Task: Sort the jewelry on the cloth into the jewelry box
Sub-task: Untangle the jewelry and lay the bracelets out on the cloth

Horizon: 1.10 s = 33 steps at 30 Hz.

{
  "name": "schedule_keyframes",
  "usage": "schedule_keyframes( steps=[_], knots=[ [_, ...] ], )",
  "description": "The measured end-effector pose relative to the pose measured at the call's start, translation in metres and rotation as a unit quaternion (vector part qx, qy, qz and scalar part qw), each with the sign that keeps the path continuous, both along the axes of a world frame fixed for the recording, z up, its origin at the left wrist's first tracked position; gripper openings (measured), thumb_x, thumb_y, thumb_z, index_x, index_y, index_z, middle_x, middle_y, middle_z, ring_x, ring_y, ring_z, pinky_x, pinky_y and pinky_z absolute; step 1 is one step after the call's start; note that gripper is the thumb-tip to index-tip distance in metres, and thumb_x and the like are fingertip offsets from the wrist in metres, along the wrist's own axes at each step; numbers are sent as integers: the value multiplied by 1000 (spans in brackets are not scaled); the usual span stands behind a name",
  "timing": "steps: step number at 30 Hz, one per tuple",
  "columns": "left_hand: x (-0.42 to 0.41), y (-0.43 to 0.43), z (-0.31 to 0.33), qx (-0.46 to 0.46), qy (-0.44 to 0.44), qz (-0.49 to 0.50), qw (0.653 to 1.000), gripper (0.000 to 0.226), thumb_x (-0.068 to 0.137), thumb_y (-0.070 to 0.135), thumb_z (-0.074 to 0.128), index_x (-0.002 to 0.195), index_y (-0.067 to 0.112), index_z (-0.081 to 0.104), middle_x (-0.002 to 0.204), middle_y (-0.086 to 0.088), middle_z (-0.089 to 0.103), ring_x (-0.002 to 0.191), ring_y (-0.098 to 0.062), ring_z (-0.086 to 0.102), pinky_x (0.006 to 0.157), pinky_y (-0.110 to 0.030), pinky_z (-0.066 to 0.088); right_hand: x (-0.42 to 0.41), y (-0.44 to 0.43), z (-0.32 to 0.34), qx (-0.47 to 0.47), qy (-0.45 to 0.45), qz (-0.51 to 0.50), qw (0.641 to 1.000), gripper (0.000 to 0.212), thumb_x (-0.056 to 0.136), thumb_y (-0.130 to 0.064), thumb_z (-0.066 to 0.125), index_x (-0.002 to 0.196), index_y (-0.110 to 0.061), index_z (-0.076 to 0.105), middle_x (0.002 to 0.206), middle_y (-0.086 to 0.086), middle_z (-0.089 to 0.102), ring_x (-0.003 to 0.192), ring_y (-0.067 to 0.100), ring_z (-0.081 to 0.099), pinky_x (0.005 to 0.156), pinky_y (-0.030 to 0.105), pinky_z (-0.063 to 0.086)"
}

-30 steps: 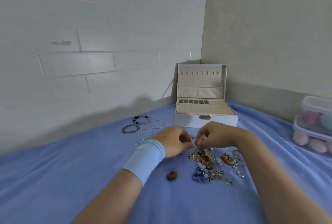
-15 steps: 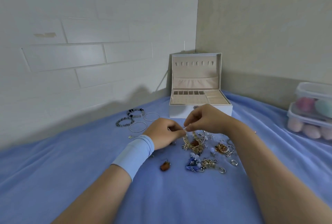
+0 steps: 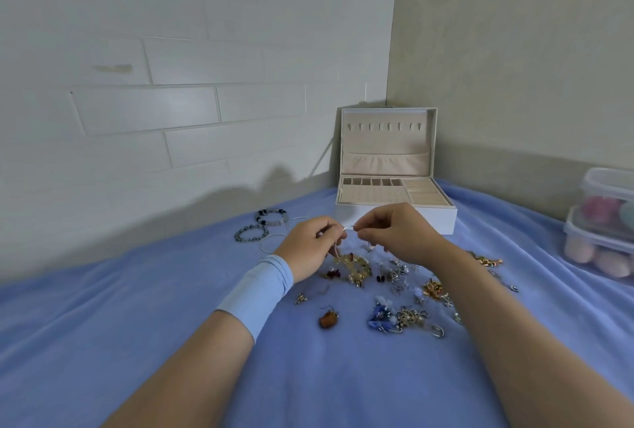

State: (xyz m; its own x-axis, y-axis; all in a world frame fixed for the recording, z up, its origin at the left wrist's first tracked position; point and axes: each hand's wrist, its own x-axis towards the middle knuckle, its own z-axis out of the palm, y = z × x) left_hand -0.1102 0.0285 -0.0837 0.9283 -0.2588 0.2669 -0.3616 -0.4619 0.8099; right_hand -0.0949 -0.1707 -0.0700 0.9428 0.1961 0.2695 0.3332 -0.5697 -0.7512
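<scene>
Both hands are raised just above the cloth (image 3: 164, 318), fingers curled. The left hand (image 3: 308, 246) and right hand (image 3: 401, 235) each pinch one end of a thin silver piece (image 3: 349, 228) stretched between their fingertips; what kind of piece it is cannot be told. The box (image 3: 442, 222) stands open at 12 o'clock from the hands, just beyond the right knuckles, lid upright. The heap (image 3: 360, 268) of loose jewelry lies at 6 o'clock, directly under the hands, spreading toward 4 o'clock. Bracelets (image 3: 271, 216) sit at 10 o'clock from the left hand. A brown earring (image 3: 328, 319) lies alone at 6 o'clock, nearer the person. Plastic tubs (image 3: 603, 222) stand at 3 o'clock.
</scene>
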Motion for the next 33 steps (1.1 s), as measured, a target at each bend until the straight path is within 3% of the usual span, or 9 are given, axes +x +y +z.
schedule_keyframes(
  steps=[4,6,8,12,13,15,23,28,33],
  knots=[
    [-1,5,1,-36,-25,-12,999,22,103,16,44,91,10,62,81,6,66,72,-4,60,72,-25,54,1,0,-5,-16,9,-2,1000,8,91,-16,74,84,-20,76,76,-1,76,72,14,72,65,30,57],
    [-2,7,3,-40,-33,-9,999,22,103,17,45,93,12,63,87,6,67,84,-8,63,76,-24,55,0,4,-6,30,9,4,999,8,93,-11,70,88,-12,75,80,2,77,74,17,74,61,30,59],
    [-2,8,4,-67,3,-2,998,22,102,25,47,93,15,65,98,0,67,100,-17,63,79,-19,56,-1,8,-5,94,18,8,995,7,95,-7,68,91,-6,74,83,7,78,75,19,74,64,31,61],
    [0,13,3,-90,88,-38,991,11,89,38,66,79,32,66,107,1,70,106,-16,65,94,-35,53,-4,16,-4,173,73,21,982,8,94,-4,68,94,4,71,82,17,76,67,24,72,66,38,63],
    [-1,14,3,-80,90,-52,991,3,87,31,70,86,32,68,105,4,72,104,-15,67,94,-34,54,-5,18,-5,182,85,20,979,10,94,-4,68,95,5,70,79,17,75,63,24,70,62,37,63],
    [-1,15,0,-54,93,-63,992,18,87,19,73,102,27,71,103,3,74,101,-17,69,91,-30,56,-6,20,-5,196,102,15,975,12,95,-5,68,96,7,69,73,15,72,56,24,67,54,33,60],
    [-1,28,4,15,87,-72,993,33,88,11,71,116,28,72,110,14,73,107,2,65,104,-24,46,-5,20,-9,159,117,3,980,15,95,-9,68,97,6,70,65,9,68,51,17,60,51,32,57],
    [-1,24,2,-179,152,-70,969,56,90,-12,58,138,16,53,106,-5,75,97,-15,71,92,-25,54,-6,22,-9,145,114,7,983,13,95,-9,69,93,5,71,63,8,66,52,20,62,55,34,60],
    [0,23,6,-340,246,-62,905,49,94,-14,49,137,9,43,109,-18,70,87,-27,74,73,-30,61,-6,23,-9,162,117,-1,980,14,94,-10,71,90,3,72,61,5,68,50,20,63,52,32,59]
  ],
)
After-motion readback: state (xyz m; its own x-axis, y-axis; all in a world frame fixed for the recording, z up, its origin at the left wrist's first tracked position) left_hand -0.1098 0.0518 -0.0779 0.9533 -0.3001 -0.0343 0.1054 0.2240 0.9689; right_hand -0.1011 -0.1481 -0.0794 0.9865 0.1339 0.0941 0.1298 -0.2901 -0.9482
